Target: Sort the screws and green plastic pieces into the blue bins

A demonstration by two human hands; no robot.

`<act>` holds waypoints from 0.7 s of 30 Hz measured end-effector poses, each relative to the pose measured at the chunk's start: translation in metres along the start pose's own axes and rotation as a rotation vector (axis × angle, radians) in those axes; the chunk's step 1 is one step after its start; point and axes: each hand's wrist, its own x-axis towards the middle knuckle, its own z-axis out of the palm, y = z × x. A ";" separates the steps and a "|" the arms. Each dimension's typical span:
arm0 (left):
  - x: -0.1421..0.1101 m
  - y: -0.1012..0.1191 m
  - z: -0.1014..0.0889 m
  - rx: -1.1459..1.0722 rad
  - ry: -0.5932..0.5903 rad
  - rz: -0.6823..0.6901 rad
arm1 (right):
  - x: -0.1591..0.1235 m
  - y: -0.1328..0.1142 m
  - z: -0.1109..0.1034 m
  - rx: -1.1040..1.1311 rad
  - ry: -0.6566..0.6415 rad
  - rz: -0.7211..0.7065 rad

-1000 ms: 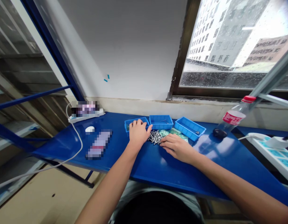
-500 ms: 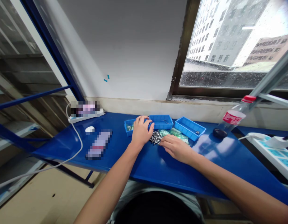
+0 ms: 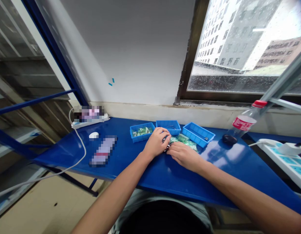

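Observation:
A pile of small shiny metal parts (image 3: 167, 148), screw-like in shape, lies on the blue table, now mostly covered by my hands. My left hand (image 3: 157, 142) reaches over the pile from the left, fingers bent and a gap showing between thumb and forefinger. From the right, my right hand (image 3: 186, 156) has its fingers curled together at the pile's near edge; their tips are hidden, so what they pinch does not show. Small green-and-clear packets (image 3: 187, 140) lie just behind my right hand. Behind my left hand stands a blue bin (image 3: 140, 138) with similar greenish pieces in it.
Two more blue bins stand at the back, a middle one (image 3: 168, 126) with a thin rod and a right one (image 3: 198, 135) with a small dark piece. A red-capped bottle (image 3: 244, 123), a power strip (image 3: 284, 159) and a white cable (image 3: 85, 146) flank the work area.
My left hand has moved right and slightly down, from beside the left bin onto the metal pile. That bin's contents are now uncovered. My right hand has barely moved.

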 end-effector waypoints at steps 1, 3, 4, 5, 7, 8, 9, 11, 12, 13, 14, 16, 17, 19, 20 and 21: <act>0.000 0.000 0.000 -0.008 0.000 -0.005 | 0.001 -0.001 0.000 0.000 0.004 0.000; 0.001 0.001 -0.001 -0.025 -0.001 -0.016 | 0.002 -0.002 -0.001 0.031 0.038 0.018; 0.001 0.001 -0.002 -0.034 -0.001 -0.024 | 0.003 -0.003 -0.001 0.060 0.076 0.044; 0.001 0.002 -0.003 -0.045 -0.001 -0.034 | 0.003 -0.003 -0.002 0.097 0.128 0.084; 0.002 0.004 -0.005 -0.071 0.004 -0.065 | 0.004 -0.003 -0.004 0.176 0.249 0.191; 0.002 0.004 -0.006 -0.088 0.005 -0.086 | 0.004 -0.002 -0.006 0.213 0.308 0.249; 0.002 0.005 -0.006 -0.107 0.003 -0.108 | 0.003 -0.002 -0.008 0.244 0.360 0.305; 0.002 0.007 -0.007 -0.145 -0.024 -0.139 | 0.002 0.001 -0.012 0.289 0.434 0.397; 0.001 0.008 -0.006 -0.163 -0.047 -0.143 | 0.001 0.002 -0.014 0.313 0.465 0.434; 0.001 0.009 -0.005 -0.178 -0.072 -0.136 | 0.001 0.003 -0.015 0.346 0.491 0.467; 0.000 0.010 -0.004 -0.191 -0.094 -0.121 | 0.000 0.004 -0.016 0.386 0.513 0.495; -0.001 0.012 -0.001 -0.210 -0.120 -0.085 | -0.001 0.004 -0.016 0.465 0.541 0.532; -0.002 0.012 0.001 -0.215 -0.124 -0.072 | -0.002 0.004 -0.015 0.489 0.549 0.542; -0.003 0.013 0.004 -0.217 -0.126 -0.065 | -0.002 0.005 -0.013 0.498 0.553 0.556; -0.003 0.012 0.004 -0.216 -0.125 -0.068 | -0.002 0.005 -0.013 0.493 0.554 0.560; -0.003 0.012 0.005 -0.215 -0.123 -0.072 | -0.003 0.005 -0.012 0.488 0.555 0.565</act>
